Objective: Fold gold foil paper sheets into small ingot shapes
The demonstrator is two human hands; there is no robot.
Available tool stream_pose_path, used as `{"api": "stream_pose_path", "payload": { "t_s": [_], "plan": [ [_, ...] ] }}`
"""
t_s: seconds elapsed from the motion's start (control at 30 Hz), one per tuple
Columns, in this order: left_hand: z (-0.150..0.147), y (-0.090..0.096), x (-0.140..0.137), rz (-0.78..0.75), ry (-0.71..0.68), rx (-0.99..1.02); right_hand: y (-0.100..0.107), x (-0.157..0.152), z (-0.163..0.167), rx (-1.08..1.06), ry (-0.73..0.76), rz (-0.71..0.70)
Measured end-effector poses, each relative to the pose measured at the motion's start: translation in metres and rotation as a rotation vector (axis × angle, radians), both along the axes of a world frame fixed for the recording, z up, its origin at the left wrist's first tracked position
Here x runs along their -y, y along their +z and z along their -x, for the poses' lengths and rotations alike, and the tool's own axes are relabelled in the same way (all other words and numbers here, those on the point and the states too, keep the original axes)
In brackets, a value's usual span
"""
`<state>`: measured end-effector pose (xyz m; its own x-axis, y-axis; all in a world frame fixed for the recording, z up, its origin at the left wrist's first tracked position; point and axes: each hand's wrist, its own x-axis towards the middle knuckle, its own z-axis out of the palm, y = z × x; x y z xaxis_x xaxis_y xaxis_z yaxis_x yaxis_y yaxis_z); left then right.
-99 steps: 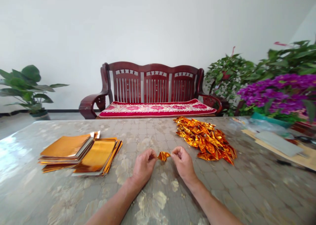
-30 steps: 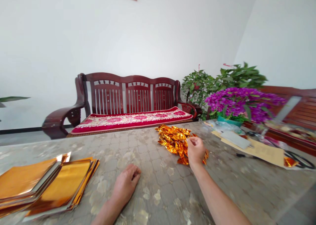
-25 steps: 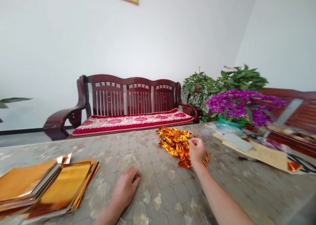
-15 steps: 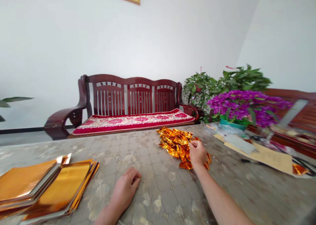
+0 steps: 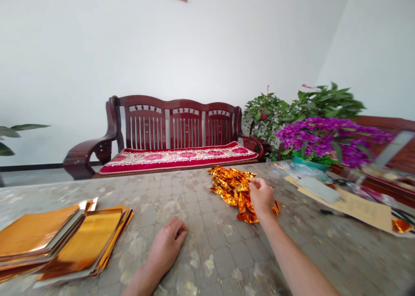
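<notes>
A loose pile of folded shiny orange-gold foil paper pieces (image 5: 228, 184) lies toward the far side of the table. At its right edge is my right hand (image 5: 262, 198), thumb and fingers pinched together over the pieces; whatever is between the fingertips is too small to make out. My left hand (image 5: 167, 242) rests on the tabletop, fingers curled in, with nothing visible in it. To its left, flat sheets of orange-gold foil paper (image 5: 84, 237) are stacked, overlapping a second stack of foil sheets (image 5: 34, 231).
The table has a patterned grey cover (image 5: 207, 244). On the right lie a tan paper sheet (image 5: 363, 207), a clear plastic bag (image 5: 303, 170) and a dark slim object. Purple flowers (image 5: 327, 136) stand behind them. A wooden bench (image 5: 186, 127) is beyond the table.
The view has shifted slightly, so everything sits a little farther right. My right hand stays at the pile, still pinched. My left hand has not visibly moved on the table.
</notes>
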<state>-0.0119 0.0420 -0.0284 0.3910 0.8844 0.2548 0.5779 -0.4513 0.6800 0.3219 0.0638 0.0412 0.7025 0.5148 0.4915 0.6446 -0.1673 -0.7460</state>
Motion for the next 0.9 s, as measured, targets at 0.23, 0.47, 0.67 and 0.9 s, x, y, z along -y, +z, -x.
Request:
{"api": "stream_pose_path", "payload": {
  "t_s": [0.23, 0.47, 0.67, 0.9],
  "plan": [
    [0.0, 0.005, 0.003, -0.053, 0.081, 0.089, -0.029, 0.02, 0.112, -0.059, 0.632, -0.02],
    [0.007, 0.007, 0.01, -0.237, 0.299, 0.189, -0.073, 0.023, 0.149, -0.225, 0.784, 0.168],
    [0.029, 0.032, -0.002, -0.191, 0.53, 0.117, -0.075, 0.018, 0.143, -0.245, 0.78, 0.213],
    [0.087, 0.084, -0.021, -0.022, 0.606, -0.292, -0.074, 0.019, 0.141, -0.219, 0.795, 0.211]
  ]
}}
